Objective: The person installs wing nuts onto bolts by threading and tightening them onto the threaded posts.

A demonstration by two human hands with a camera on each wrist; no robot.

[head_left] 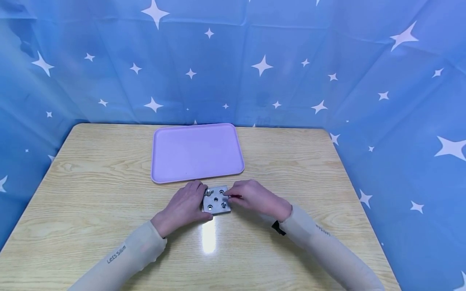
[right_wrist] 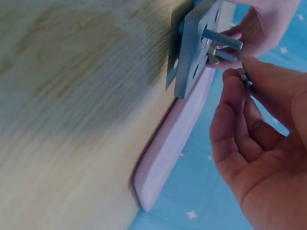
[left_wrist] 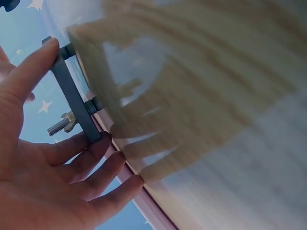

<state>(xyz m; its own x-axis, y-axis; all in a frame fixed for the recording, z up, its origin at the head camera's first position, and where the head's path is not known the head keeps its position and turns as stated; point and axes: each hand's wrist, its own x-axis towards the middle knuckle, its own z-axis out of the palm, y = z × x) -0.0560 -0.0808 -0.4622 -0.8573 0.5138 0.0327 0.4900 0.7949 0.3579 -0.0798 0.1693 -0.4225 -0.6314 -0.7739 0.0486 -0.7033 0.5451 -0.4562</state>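
Note:
A square metal plate (head_left: 220,201) with several holes lies raised on dark bolt heads (left_wrist: 92,104) above the table. My left hand (head_left: 183,204) grips it from the left, thumb at the near edge and fingers at the far side. One bolt carries a wing nut (left_wrist: 70,122) on its threaded end. Another bolt (right_wrist: 223,39) sticks up through the plate with bare thread. Just right of the plate, my right hand (head_left: 255,197) pinches a small shiny metal piece (right_wrist: 246,80) between thumb and forefinger. Fingertips hide most of that piece.
A shallow purple tray (head_left: 196,151) lies behind the plate toward the back of the wooden table (head_left: 91,194). Blue cloth (head_left: 233,81) with white stars hangs behind and beside the table. A dark strap (head_left: 278,227) shows at the right wrist.

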